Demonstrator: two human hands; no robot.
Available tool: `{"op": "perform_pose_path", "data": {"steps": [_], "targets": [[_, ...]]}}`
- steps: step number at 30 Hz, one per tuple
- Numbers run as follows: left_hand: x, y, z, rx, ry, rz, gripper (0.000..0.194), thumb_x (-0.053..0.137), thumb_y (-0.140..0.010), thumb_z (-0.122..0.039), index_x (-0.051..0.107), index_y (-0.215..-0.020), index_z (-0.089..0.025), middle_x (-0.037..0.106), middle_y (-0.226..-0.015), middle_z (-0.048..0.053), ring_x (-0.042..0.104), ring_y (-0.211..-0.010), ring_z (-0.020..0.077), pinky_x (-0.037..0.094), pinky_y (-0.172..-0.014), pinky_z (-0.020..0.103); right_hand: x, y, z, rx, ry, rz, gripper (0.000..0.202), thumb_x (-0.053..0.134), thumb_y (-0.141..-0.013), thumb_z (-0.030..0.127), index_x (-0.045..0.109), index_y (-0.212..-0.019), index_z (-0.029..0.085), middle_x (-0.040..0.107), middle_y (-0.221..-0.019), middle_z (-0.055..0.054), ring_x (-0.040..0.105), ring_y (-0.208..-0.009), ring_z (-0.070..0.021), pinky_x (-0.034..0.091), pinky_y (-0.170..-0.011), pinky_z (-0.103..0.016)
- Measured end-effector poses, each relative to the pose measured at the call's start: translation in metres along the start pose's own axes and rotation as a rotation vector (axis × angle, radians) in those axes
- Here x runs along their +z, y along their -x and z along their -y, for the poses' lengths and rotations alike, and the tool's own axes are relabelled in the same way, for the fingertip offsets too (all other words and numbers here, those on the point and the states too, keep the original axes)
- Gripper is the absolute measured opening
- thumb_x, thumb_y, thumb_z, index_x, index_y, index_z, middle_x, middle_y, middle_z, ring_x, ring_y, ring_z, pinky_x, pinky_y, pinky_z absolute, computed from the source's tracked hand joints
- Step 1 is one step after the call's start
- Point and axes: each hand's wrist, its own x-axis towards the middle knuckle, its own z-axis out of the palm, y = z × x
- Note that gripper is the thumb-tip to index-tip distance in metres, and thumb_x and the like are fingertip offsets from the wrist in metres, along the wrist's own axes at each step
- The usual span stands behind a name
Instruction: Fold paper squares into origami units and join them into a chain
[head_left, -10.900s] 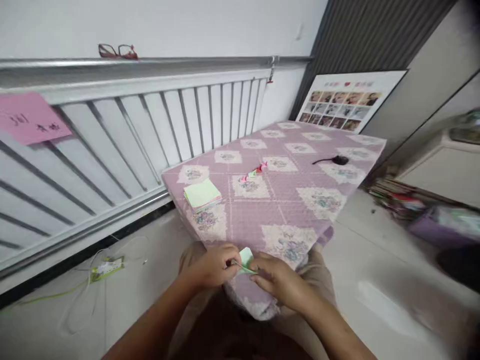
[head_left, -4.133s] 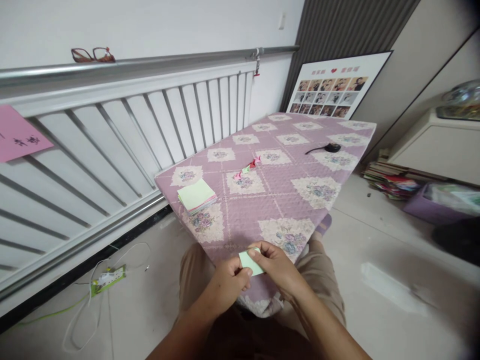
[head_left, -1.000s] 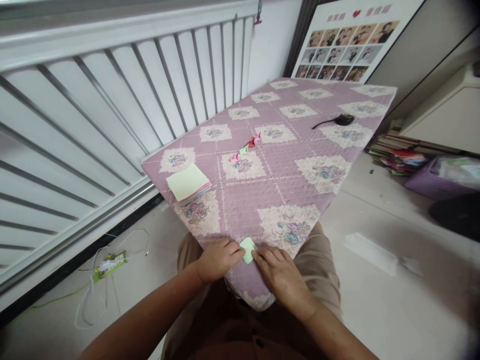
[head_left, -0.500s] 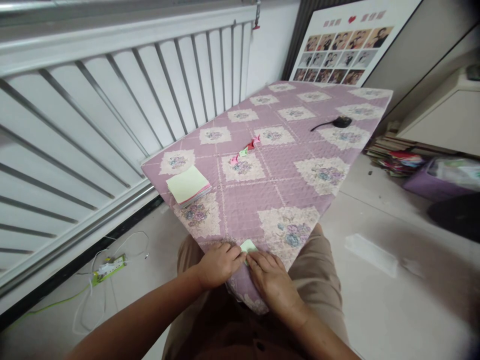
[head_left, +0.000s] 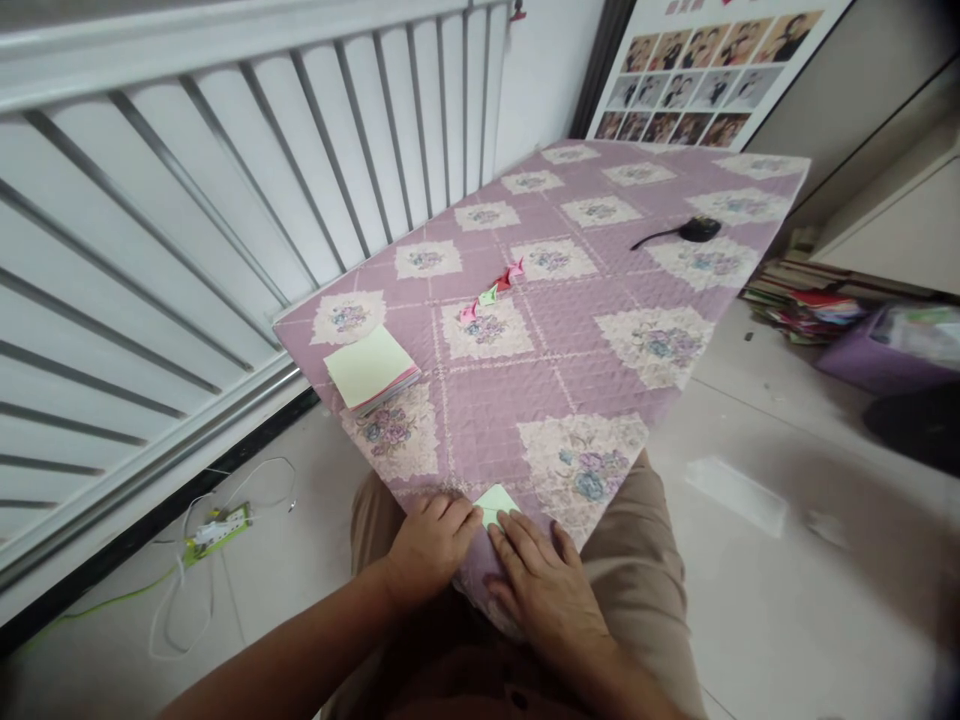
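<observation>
A small folded piece of light green paper [head_left: 496,498] lies on the near corner of the table, its upper point facing away from me. My left hand [head_left: 429,542] is curled at the paper's left corner, thumb and fingertips closed on it. Stretched fingers of my right hand [head_left: 549,580] lie flat over its lower right part and the cloth, hiding that portion. To the left sits a square stack of coloured paper sheets [head_left: 373,368], pale green on top. Farther back, several small folded paper pieces [head_left: 489,295] in pink, green and red form a short slanting row.
The table wears a purple floral quilted cloth [head_left: 495,390]. A black object with a thin tail [head_left: 699,230] lies at its far right. A white radiator [head_left: 225,200] runs along the left. On the floor are a power strip [head_left: 219,532] with cables and a purple bin [head_left: 862,350].
My right hand has shifted slightly and its fingers now spread flatter. More of the green paper shows between my hands. The view has tilted a little.
</observation>
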Motion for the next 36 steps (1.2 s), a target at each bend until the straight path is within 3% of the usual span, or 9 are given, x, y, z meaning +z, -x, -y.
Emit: {"op": "perform_pose_path", "data": {"steps": [5, 10, 14, 21, 24, 26, 29, 36], "targets": [[0.005, -0.002, -0.004, -0.076, 0.009, 0.053, 0.03, 0.039, -0.097, -0.026, 0.053, -0.122, -0.021, 0.06, -0.11, 0.009, 0.054, -0.086, 0.0202, 0.042, -0.072, 0.035, 0.001, 0.0, -0.001, -0.002, 0.018, 0.014, 0.043, 0.054, -0.086, 0.049, 0.062, -0.12, 0.023, 0.063, -0.122, -0.01, 0.051, -0.114, -0.0267, 0.026, -0.102, -0.049], [0.007, 0.002, -0.003, -0.048, -0.001, 0.012, 0.034, 0.038, -0.096, -0.024, 0.05, -0.127, -0.018, 0.06, -0.113, 0.01, 0.054, -0.093, 0.0212, 0.044, -0.078, 0.035, 0.004, 0.002, 0.001, 0.003, 0.013, -0.015, 0.042, 0.052, -0.087, 0.048, 0.061, -0.12, 0.023, 0.062, -0.124, -0.009, 0.05, -0.116, -0.0266, 0.023, -0.104, -0.05], [0.007, 0.003, -0.009, -0.111, -0.016, 0.027, 0.035, 0.04, -0.095, -0.024, 0.05, -0.128, -0.018, 0.06, -0.115, 0.01, 0.054, -0.093, 0.023, 0.045, -0.076, 0.037, 0.006, 0.006, 0.005, 0.018, 0.015, -0.001, 0.045, 0.051, -0.088, 0.048, 0.059, -0.123, 0.022, 0.058, -0.13, -0.011, 0.046, -0.12, -0.0284, 0.021, -0.105, -0.053], [-0.006, -0.004, -0.018, -0.253, 0.055, 0.108, 0.035, 0.046, -0.092, -0.022, 0.053, -0.126, -0.02, 0.06, -0.116, 0.01, 0.054, -0.096, 0.025, 0.045, -0.078, 0.039, 0.008, 0.008, 0.003, 0.026, 0.009, -0.016, 0.048, 0.051, -0.087, 0.051, 0.058, -0.125, 0.022, 0.06, -0.128, -0.01, 0.047, -0.12, -0.0284, 0.018, -0.105, -0.054], [-0.014, -0.015, -0.015, -0.32, 0.194, 0.141, 0.026, 0.046, -0.09, -0.02, 0.06, -0.113, -0.021, 0.061, -0.11, 0.007, 0.055, -0.095, 0.0231, 0.045, -0.082, 0.037, 0.009, 0.008, 0.005, 0.041, 0.015, -0.011, 0.048, 0.051, -0.087, 0.05, 0.057, -0.126, 0.022, 0.059, -0.129, -0.01, 0.046, -0.12, -0.0285, 0.019, -0.105, -0.055], [-0.017, -0.025, -0.014, -0.383, 0.311, 0.13, 0.021, 0.044, -0.092, -0.021, 0.063, -0.1, -0.021, 0.061, -0.103, 0.005, 0.055, -0.092, 0.0203, 0.044, -0.083, 0.034, 0.01, 0.008, 0.007, 0.058, 0.007, -0.011, 0.047, 0.051, -0.087, 0.048, 0.057, -0.126, 0.022, 0.059, -0.129, -0.01, 0.046, -0.121, -0.0287, 0.019, -0.105, -0.055], [-0.015, -0.037, -0.017, -0.49, 0.365, 0.077, 0.018, 0.048, -0.091, -0.026, 0.06, -0.102, -0.02, 0.059, -0.103, 0.005, 0.054, -0.095, 0.0213, 0.044, -0.084, 0.035, 0.009, 0.009, 0.008, 0.076, -0.017, -0.017, 0.046, 0.052, -0.087, 0.045, 0.056, -0.127, 0.021, 0.059, -0.128, -0.01, 0.047, -0.12, -0.0285, 0.018, -0.106, -0.055], [-0.016, -0.041, -0.019, -0.525, 0.414, 0.14, 0.023, 0.059, -0.085, -0.027, 0.054, -0.106, -0.02, 0.055, -0.109, 0.006, 0.051, -0.102, 0.0215, 0.04, -0.089, 0.033, -0.007, -0.001, -0.01, 0.031, -0.144, 0.051, 0.039, 0.049, -0.088, 0.025, 0.053, -0.127, 0.024, 0.06, -0.126, -0.008, 0.051, -0.116, -0.0251, 0.031, -0.1, -0.046]]}}
